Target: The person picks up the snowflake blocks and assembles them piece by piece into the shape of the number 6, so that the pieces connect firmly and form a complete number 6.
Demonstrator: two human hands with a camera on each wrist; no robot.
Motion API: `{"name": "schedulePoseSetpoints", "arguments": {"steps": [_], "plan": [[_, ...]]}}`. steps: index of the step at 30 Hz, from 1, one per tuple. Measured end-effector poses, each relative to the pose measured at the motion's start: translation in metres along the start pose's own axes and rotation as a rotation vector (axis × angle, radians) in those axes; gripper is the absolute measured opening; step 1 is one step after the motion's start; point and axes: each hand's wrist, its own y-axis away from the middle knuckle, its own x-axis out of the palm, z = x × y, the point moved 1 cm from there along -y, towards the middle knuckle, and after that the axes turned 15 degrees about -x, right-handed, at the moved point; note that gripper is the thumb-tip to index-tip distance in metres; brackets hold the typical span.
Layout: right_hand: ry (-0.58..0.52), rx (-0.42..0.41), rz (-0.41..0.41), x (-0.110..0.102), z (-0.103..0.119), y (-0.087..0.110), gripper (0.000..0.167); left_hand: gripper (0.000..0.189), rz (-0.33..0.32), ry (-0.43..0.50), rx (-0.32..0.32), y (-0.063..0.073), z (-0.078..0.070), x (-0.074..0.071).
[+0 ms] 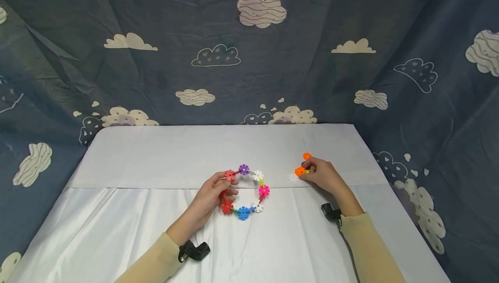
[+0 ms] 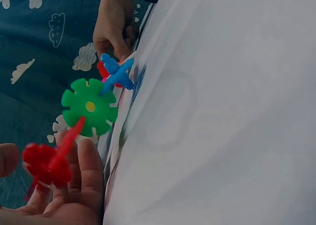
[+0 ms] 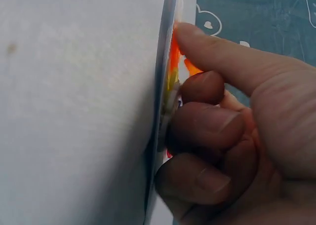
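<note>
My left hand [image 1: 212, 194] grips the left side of a ring of interlocked plastic snowflake discs [image 1: 243, 213]. Blue, white, pink, purple and red discs make up the ring. In the left wrist view, a red disc [image 2: 47, 165] lies against the curled fingers, with a green disc [image 2: 90, 107] and a blue disc [image 2: 118, 72] beyond. Over at the right, my right hand [image 1: 325, 174] pinches an orange snowflake disc [image 1: 299, 171] at the table top. Its fingers partly hide a yellow piece beside that disc.
Another orange disc [image 1: 307, 156] lies just beyond the right hand. A white disc [image 1: 293, 178], faint against the white cloth, is left of it. The cloth-covered table [image 1: 156, 157] meets a dark cloud-printed curtain [image 1: 167, 79] at the back and sides.
</note>
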Motion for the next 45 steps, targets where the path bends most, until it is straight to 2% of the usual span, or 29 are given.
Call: {"name": "schedulePoseSetpoints", "arguments": {"steps": [4, 7, 12, 15, 19, 24, 33, 45], "plan": [[-0.055, -0.024, -0.026, -0.001, 0.002, -0.003, 0.022, 0.036, -0.052, 0.032, 0.006, 0.0, -0.001, 0.004], [-0.149, -0.043, 0.0, 0.0, 0.013, -0.009, 0.019, 0.028, -0.084, 0.061, 0.007, -0.002, 0.001, 0.006], [-0.376, -0.116, 0.072, 0.006, 0.052, -0.025, 0.019, 0.016, -0.078, 0.086, 0.003, -0.005, 0.004, 0.009], [-0.46, -0.192, 0.104, 0.009, 0.074, -0.036, 0.021, 0.013, -0.065, 0.096, -0.006, -0.005, 0.004, 0.012], [-0.54, -0.258, 0.152, 0.017, 0.091, -0.045, 0.021, 0.015, -0.035, 0.091, -0.03, -0.006, 0.006, 0.016], [-0.588, -0.285, 0.197, 0.034, 0.098, -0.047, 0.016, 0.018, -0.011, 0.058, -0.046, -0.007, 0.006, 0.016], [-0.727, -0.333, 0.274, 0.074, 0.098, -0.044, 0.013, 0.018, 0.0, 0.061, -0.044, -0.006, 0.008, 0.013], [-0.695, -0.398, 0.279, 0.084, 0.1, -0.044, 0.011, 0.017, 0.013, 0.064, -0.036, -0.004, 0.009, 0.014]]}}
